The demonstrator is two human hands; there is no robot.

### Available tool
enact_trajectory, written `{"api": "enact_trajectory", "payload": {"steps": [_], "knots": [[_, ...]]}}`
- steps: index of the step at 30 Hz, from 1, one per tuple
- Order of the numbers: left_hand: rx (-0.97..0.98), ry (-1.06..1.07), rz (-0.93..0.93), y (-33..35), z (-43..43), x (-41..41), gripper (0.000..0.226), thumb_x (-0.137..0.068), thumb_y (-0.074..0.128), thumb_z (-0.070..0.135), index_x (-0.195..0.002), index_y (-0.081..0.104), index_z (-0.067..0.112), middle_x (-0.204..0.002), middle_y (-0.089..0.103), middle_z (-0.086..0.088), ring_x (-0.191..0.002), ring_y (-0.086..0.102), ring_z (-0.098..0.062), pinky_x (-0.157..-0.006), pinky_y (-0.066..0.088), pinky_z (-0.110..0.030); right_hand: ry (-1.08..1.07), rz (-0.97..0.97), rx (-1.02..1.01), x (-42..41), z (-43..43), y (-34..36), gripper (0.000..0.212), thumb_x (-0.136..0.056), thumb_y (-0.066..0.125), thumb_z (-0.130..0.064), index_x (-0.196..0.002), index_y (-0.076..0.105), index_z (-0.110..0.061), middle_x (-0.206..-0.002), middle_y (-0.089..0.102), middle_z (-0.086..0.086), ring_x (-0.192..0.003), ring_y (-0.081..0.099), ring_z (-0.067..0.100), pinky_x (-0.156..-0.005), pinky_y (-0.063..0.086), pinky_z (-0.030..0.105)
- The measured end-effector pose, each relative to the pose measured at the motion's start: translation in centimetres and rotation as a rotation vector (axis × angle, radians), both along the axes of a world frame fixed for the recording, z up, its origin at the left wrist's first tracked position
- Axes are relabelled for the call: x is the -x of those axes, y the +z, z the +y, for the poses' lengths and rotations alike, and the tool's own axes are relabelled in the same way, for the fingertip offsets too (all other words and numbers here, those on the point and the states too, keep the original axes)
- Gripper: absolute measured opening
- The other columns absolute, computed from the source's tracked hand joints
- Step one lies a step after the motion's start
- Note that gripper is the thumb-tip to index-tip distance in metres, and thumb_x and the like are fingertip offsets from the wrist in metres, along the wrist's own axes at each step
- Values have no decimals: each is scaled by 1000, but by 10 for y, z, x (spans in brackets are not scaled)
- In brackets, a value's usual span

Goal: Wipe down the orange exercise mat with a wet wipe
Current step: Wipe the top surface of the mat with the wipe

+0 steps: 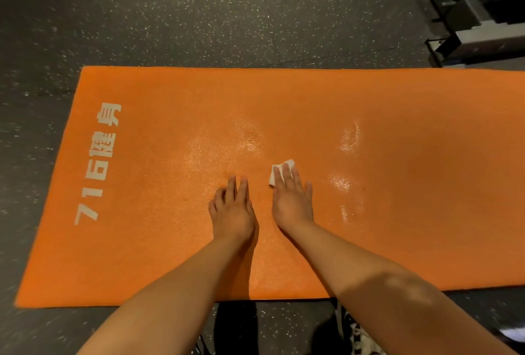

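The mat (284, 99) lies flat on the floor (199, 13) with its long axis running left to right across the view, its left end in sight with the white lettering (98, 164) and its right end running out of frame. The person leans over its near long edge, both arms reaching forward onto it.

The right hand (292, 198) lies flat, fingers spread and extended, pressing the wipe (277, 174) down onto the mat rather than gripping it. The wipe is under the fingers, its far and left edges showing beyond the fingertips. The left hand (233, 209) rests just beside it on bare mat, fingers loosely bent, holding nothing; it looks to be bracing the body or pinning the mat.

Wet, glinting patches (250, 141) lie ahead of both hands, and more lie to the right of the right hand, so the middle of the mat seems already gone over. The lettered end to the left and the far strip show no sheen. The dry stretch lies left of the wipe, across the left hand, so the next stroke probably needs that hand shifted, or else a sweep forward to the far edge.
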State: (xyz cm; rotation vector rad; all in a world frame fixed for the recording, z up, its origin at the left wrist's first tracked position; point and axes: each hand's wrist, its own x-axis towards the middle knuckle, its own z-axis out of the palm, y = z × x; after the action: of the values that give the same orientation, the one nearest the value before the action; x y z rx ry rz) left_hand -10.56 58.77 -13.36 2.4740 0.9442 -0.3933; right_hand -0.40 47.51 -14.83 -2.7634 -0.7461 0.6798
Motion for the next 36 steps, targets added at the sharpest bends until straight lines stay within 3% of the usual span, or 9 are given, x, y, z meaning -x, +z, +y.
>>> {"api": "enact_trajectory", "payload": {"steps": [2,5,8,13,19,25,28,31,36], "knots": [[12,-2,7,4,0,-2,55,-107,26,36,-160,10,34,-169,-5,4,-150,4,-29,-120,7,-46,-19,32,6,11,2,7,68,-105,34,-18,-162,-1,-30,-170,-9,-6,-155,-16,19,-125,-3,51],[56,-9,34,5,3,-1,58,-106,28,37,-160,7,35,-168,-9,4,-152,1,-29,-121,4,-46,170,150,-61,37,14,12,63,-107,33,-20,-162,5,-32,-169,-9,-9,-154,-18,15,-125,-6,49],[69,-34,46,7,5,0,60,-105,30,35,-160,6,36,-168,-9,5,-152,0,-30,-121,5,-46,267,119,-49,35,10,8,63,-107,33,-23,-162,5,-34,-169,-7,-11,-154,-16,13,-124,-5,53],[36,-39,37,6,4,3,55,-107,26,36,-160,9,34,-169,-5,3,-151,3,-30,-121,8,-46,-46,44,9,34,3,8,70,-103,36,-15,-162,1,-32,-170,-8,-5,-155,-16,19,-124,-1,52],[43,-21,-92,2,13,9,53,-105,36,34,-157,26,33,-167,14,5,-148,15,-28,-118,16,-46,253,62,-79,42,17,4,55,-110,27,-31,-162,10,-31,-170,-3,-7,-155,-14,14,-124,-4,52],[-26,1,-152,-3,19,2,44,-103,42,27,-147,46,28,-160,33,2,-139,31,-29,-112,21,-45,-76,7,-57,14,34,-2,55,-110,18,-38,-162,3,-32,-170,-9,-5,-154,-18,18,-124,-8,51],[-35,22,-245,-5,33,-10,39,-100,39,26,-134,58,21,-146,49,-2,-129,41,-29,-107,23,-41,114,29,-98,21,55,-1,55,-110,21,-37,-162,4,-33,-170,-6,-5,-155,-17,17,-124,-5,53],[-42,4,-252,-12,44,-15,39,-100,43,21,-137,55,19,-152,43,-5,-134,36,-32,-111,22,-44,225,-19,-100,2,51,-5,53,-110,21,-36,-161,6,-37,-170,-5,-8,-155,-15,13,-122,-10,54],[-104,-104,-131,-19,36,-10,51,-100,40,27,-152,39,27,-162,28,-8,-137,28,-34,-114,23,-54,-215,-52,3,-26,19,-9,56,-109,18,-36,-161,-3,-35,-170,-7,-8,-155,-14,17,-121,-8,59]]}}
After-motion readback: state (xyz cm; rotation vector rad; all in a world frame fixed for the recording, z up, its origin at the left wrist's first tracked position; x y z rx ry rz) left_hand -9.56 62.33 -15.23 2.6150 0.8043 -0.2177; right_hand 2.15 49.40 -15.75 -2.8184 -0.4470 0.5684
